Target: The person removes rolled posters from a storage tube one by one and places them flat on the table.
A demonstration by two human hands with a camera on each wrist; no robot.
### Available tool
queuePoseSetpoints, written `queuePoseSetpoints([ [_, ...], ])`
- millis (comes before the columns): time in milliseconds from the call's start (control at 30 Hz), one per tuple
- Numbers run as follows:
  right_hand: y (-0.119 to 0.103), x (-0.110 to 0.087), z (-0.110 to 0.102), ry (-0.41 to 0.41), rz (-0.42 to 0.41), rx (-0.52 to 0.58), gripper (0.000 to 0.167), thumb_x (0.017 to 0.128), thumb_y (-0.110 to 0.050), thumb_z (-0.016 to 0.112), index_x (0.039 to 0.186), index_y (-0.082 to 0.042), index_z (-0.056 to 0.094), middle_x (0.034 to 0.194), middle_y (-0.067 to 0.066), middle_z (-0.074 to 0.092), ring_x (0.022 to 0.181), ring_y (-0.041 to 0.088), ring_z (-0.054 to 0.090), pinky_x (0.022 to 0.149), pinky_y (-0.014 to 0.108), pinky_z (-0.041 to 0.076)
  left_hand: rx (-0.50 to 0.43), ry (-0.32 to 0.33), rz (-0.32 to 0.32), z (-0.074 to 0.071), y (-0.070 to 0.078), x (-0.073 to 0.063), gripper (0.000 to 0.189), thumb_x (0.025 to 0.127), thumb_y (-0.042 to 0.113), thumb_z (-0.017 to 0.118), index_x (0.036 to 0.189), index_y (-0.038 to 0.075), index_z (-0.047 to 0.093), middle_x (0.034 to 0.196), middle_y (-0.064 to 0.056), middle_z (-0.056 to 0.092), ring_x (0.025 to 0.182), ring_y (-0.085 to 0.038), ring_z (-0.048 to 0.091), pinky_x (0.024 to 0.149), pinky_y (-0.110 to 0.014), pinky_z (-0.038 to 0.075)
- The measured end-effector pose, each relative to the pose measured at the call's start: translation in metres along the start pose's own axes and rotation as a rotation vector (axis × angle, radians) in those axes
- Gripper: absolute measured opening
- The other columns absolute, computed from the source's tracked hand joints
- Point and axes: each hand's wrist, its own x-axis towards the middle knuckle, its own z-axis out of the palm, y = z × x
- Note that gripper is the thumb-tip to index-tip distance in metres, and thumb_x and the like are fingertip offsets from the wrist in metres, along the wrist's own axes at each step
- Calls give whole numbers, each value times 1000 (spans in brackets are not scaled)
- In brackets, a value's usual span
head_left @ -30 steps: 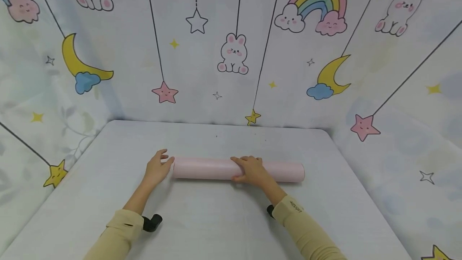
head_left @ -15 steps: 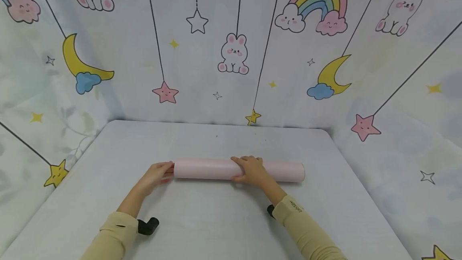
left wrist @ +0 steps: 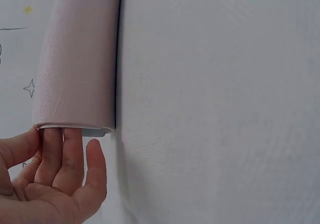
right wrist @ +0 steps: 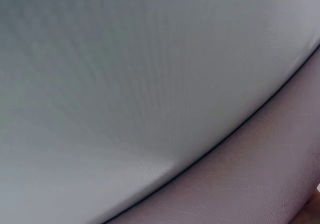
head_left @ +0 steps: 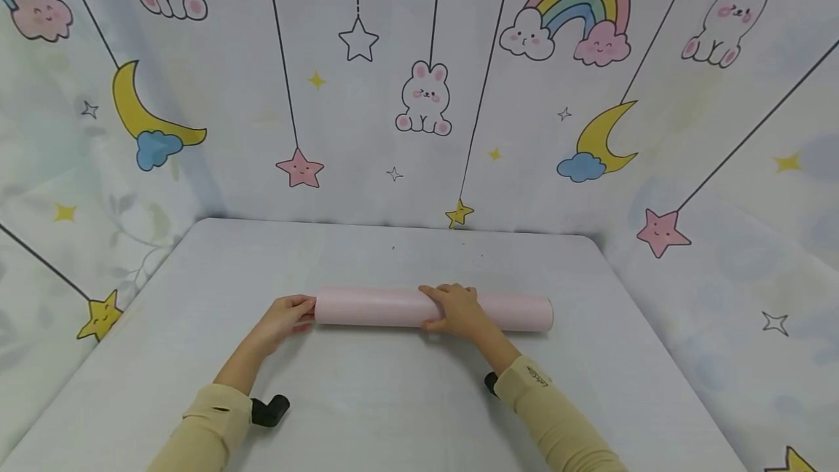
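Note:
A pink roll (head_left: 380,307) with a leather-like surface lies crosswise on the white table. At its left end is my left hand (head_left: 282,323). In the left wrist view, that hand (left wrist: 55,189) has two fingers reaching into the open end of the roll (left wrist: 77,64), its thumb at the rim and another finger outside. A pale inner layer shows at that end. My right hand (head_left: 459,312) grips the roll from above, right of its middle, fingers over the far side and thumb in front. The right wrist view shows mostly the roll's side (right wrist: 240,169).
The white table (head_left: 393,399) has rounded back corners and carries a few dark specks near its back edge. Behind and beside it hangs a white curtain (head_left: 367,115) printed with rabbits, stars, moons and a rainbow. A black wrist device (head_left: 270,411) juts from the left sleeve.
My left hand has turned and lowered at the roll's left end, its fingers going into the opening. The right hand and the roll have stayed in place.

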Motion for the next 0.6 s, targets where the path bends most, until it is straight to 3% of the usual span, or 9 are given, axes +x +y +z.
queuePoseSetpoints([
  [233, 0, 1, 0, -8, 0, 10, 67, 73, -50, 70, 131, -21, 52, 116, 10, 59, 102, 29, 55, 76, 52, 38, 33, 20, -12, -1, 1, -2, 40, 98, 19, 45, 121, -13, 48, 105, -13, 62, 91, -15, 58, 79, -33, 47],
  [600, 3, 2, 3, -9, 8, 11, 67, 73, -51, 70, 131, -23, 52, 115, 9, 59, 102, 29, 55, 76, 51, 38, 159, 64, 19, -2, 3, 1, 38, 97, 19, 45, 118, -12, 52, 101, -15, 64, 84, -13, 57, 69, -30, 46],
])
